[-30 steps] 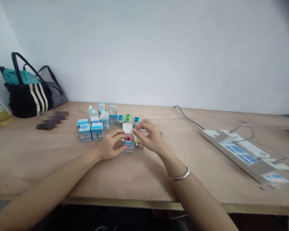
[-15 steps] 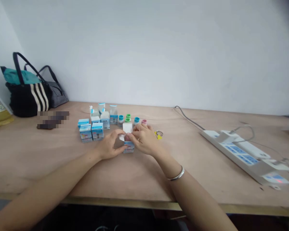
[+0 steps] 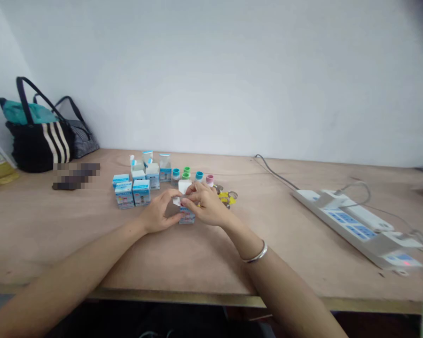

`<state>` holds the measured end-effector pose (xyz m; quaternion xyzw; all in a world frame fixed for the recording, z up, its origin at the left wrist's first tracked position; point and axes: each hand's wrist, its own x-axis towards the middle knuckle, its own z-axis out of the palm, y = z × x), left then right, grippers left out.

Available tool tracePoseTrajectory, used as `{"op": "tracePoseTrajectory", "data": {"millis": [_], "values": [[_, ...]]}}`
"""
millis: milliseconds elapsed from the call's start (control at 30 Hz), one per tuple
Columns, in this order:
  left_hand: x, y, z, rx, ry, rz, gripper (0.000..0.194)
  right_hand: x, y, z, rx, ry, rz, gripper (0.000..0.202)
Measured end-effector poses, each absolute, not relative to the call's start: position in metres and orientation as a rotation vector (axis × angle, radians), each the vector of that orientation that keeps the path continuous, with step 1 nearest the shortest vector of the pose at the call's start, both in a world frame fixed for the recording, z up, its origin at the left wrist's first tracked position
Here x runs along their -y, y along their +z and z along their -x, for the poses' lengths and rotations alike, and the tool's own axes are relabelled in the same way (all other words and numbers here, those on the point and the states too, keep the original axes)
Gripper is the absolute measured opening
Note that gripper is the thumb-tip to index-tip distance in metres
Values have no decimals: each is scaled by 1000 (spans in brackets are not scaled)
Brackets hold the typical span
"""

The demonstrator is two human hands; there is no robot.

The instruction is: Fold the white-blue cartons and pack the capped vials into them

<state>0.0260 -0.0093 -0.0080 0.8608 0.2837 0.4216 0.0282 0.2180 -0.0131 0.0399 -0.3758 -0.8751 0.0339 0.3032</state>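
A small blue-and-white carton (image 3: 186,216) stands on the table with its white top flap (image 3: 184,187) raised. My left hand (image 3: 161,212) grips the carton from its left side, thumb low on the front and fingertips by a white side flap (image 3: 176,201). Over the open top, the fingers of my right hand (image 3: 207,205) are bent together at the mouth of the carton; what they pinch is hidden. Just behind are small bottles with blue (image 3: 199,175), green (image 3: 186,176) and pink (image 3: 209,179) caps. Metal rings with yellow pieces (image 3: 229,197) lie right of my right hand.
Several similar cartons (image 3: 141,193), some with open tops, stand to the left. A blurred-out dark object (image 3: 75,177) and striped bags (image 3: 44,143) are farther left, beside a container of yellow liquid (image 3: 2,173). A white power strip (image 3: 352,227) with cables lies at the right.
My right hand's fingers have shifted slightly over the carton's opening, and more of the rings and yellow pieces now shows. My left hand keeps its hold on the carton. The view has shifted a little.
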Motion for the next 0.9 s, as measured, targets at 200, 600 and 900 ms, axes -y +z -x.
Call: {"op": "tracePoseTrajectory", "data": {"millis": [200, 600, 900], "values": [[10, -6, -25, -795, 1284, -2710, 38, -4, 38, -247, 2002, 178, 1283, 19], [9, -10, -25, -855, 1273, -2678, 47, 3, 40, -237, 2015, 143, 1076, 18], [8, -10, -25, -830, 1270, -2677, 51, 15, 47, -228, 2432, -279, 985, 33]]}}
